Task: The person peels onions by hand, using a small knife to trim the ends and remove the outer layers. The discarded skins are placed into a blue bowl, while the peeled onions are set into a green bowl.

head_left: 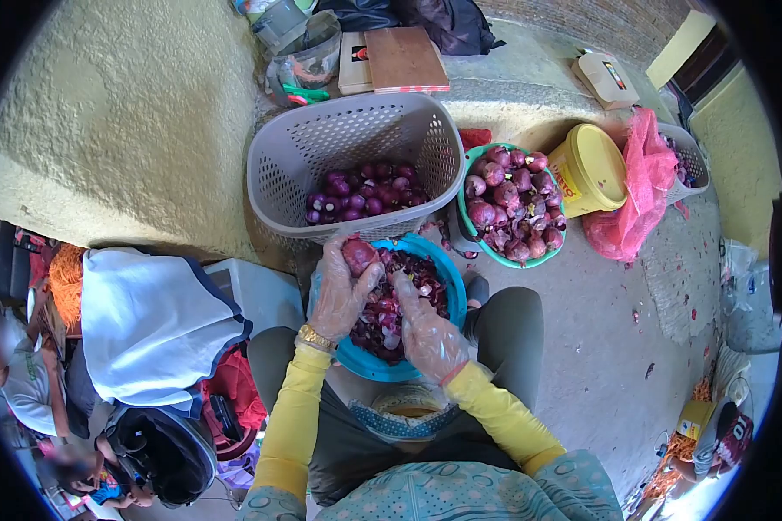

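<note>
My left hand (339, 295), in a clear plastic glove, is closed round an unpeeled red onion (359, 255) at the upper left rim of a blue basin (453, 286). Purple onion skins (389, 317) fill the basin between my knees. Over its right side is my gloved right hand (430, 334), fingers drawn together and pointing at the skins; whatever they pinch is too small to make out. Just beyond the basin, a grey perforated basket (274, 187) holds peeled purple onions (365, 193). To its right, unpeeled red onions (514, 195) heap up in a green-rimmed tub (487, 252).
A yellow lidded bucket (586, 169) and a pink mesh sack (639, 191) stand right of the tub. Boards (406, 56) lie on the ledge behind the basket. A white cloth (152, 321) drapes at left, near other people (30, 373). Skin scraps dot the floor (608, 347).
</note>
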The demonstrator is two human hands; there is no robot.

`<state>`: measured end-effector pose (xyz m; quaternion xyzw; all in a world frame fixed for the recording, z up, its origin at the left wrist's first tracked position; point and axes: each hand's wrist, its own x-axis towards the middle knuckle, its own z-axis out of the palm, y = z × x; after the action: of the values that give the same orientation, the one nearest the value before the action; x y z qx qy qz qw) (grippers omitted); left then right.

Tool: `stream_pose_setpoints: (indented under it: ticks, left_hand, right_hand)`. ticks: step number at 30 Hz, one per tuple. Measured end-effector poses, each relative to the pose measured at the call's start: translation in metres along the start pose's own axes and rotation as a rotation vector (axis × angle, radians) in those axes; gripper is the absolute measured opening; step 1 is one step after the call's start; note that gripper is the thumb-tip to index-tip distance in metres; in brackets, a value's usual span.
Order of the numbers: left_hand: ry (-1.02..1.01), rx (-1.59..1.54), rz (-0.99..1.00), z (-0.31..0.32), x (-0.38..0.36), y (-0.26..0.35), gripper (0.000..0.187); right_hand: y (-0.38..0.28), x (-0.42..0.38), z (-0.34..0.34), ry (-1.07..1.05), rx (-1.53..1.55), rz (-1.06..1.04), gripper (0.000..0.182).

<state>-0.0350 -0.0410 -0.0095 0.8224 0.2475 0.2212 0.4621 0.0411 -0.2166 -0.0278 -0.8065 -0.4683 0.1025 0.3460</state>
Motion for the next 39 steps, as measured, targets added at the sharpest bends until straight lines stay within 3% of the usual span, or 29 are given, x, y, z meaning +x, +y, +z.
stream_pose_setpoints:
  ticks: [3,5,6,7,9,10,11,13,14,17,19,21,23,25,26,33,36,39]
  left_hand:
    - [0.022,0.039,-0.001,-0.002,-0.002,-0.004,0.067]
    - [0.111,-0.234,-0.031,-0.002,0.001,-0.010,0.067]
    - [0.186,-0.293,-0.084,-0.002,0.003,-0.011,0.069]
    - [0.194,-0.290,-0.085,-0.004,0.006,-0.009,0.069]
    - [0.174,-0.851,-0.397,-0.009,0.009,-0.006,0.073]
    - [0.139,-0.923,-0.414,-0.010,0.010,-0.012,0.076]
    - [0.144,-0.925,-0.415,-0.010,0.010,-0.016,0.076]
    - [0.174,-1.129,-0.429,-0.010,0.011,-0.019,0.071]
    - [0.180,-1.128,-0.427,-0.013,0.011,-0.019,0.071]
    - [0.156,-1.391,-0.455,-0.021,0.011,-0.023,0.063]
    - [0.018,-1.501,-0.595,-0.029,0.012,-0.033,0.049]
    - [0.119,-1.606,-0.646,-0.025,0.020,-0.034,0.050]
    - [0.217,-1.714,-0.686,-0.019,0.034,-0.030,0.050]
    - [0.246,-1.739,-0.625,-0.015,0.047,-0.024,0.050]
    - [0.211,-1.721,-0.631,-0.013,0.053,-0.025,0.041]
    - [0.255,-1.633,-0.617,-0.004,0.057,-0.044,0.050]
    - [0.261,-1.738,-0.614,-0.008,0.061,-0.051,0.049]
    - [0.186,-1.828,-0.490,-0.008,0.062,-0.044,0.050]
  right_hand:
    - [-0.002,-0.003,-0.011,-0.092,0.085,0.095,0.069]
    - [0.006,0.004,-0.015,0.077,0.248,-0.071,0.063]
    - [0.000,0.006,-0.027,-0.004,0.435,0.073,0.056]
    - [0.000,0.009,-0.032,-0.009,0.438,0.067,0.056]
    - [0.002,0.014,-0.039,-0.009,0.484,0.083,0.059]
    - [0.007,0.014,-0.031,-0.080,0.767,0.326,0.050]
    - [0.011,0.017,-0.033,-0.085,0.766,0.325,0.050]
    - [0.002,0.041,-0.053,-0.232,1.156,0.501,0.036]
    - [-0.003,0.052,-0.058,-0.248,1.179,0.381,0.029]
    - [-0.012,0.084,-0.055,-0.206,1.181,0.276,0.031]
    - [-0.011,0.105,-0.058,-0.229,1.156,0.243,0.027]
    - [0.004,0.120,-0.049,-0.318,0.940,0.035,0.026]
    - [0.012,0.126,-0.039,-0.347,1.050,0.069,0.028]
    - [0.012,0.125,-0.038,-0.410,1.230,0.373,0.031]
    - [0.011,0.123,-0.039,-0.401,1.213,0.395,0.035]
    - [0.041,0.133,-0.016,-0.375,1.159,0.344,0.031]
    - [0.043,0.135,-0.010,-0.376,1.107,0.324,0.031]
    - [0.042,0.135,-0.008,-0.352,1.143,0.303,0.039]
